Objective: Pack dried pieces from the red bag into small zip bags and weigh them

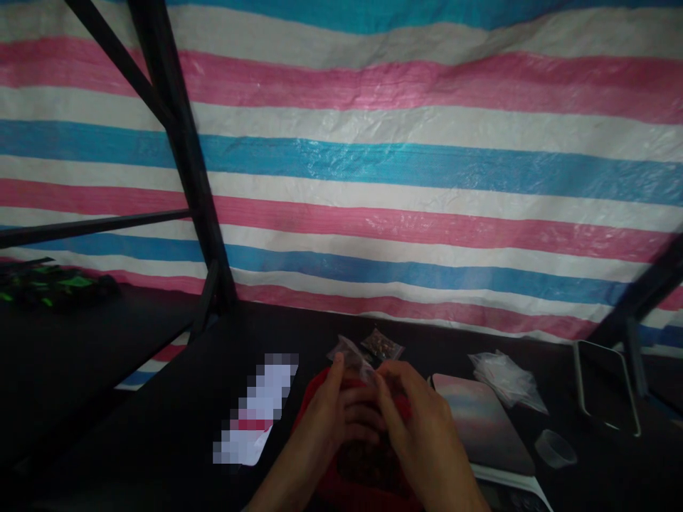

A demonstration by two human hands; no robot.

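Observation:
My left hand (320, 416) and my right hand (421, 434) pinch a small clear plastic bag (348, 358) between their fingers, close together above the table. Under both hands sits a red container (314, 398) filled with dark brown contents, partly hidden by my fingers. Just beyond the hands lies a small transparent packet of brown granules (382, 345). It is not touching either hand. The black tabletop (160, 441) bears all of these.
A white packet with blurred print (256, 409) lies left of my hands. To the right are a pink-blue tablet-like pad (477, 423), crumpled clear plastic bags (506, 380), a clear ring (555, 449) and a thin metal frame (605, 387). Black posts (181, 128) and a striped tarp (373, 163) stand behind.

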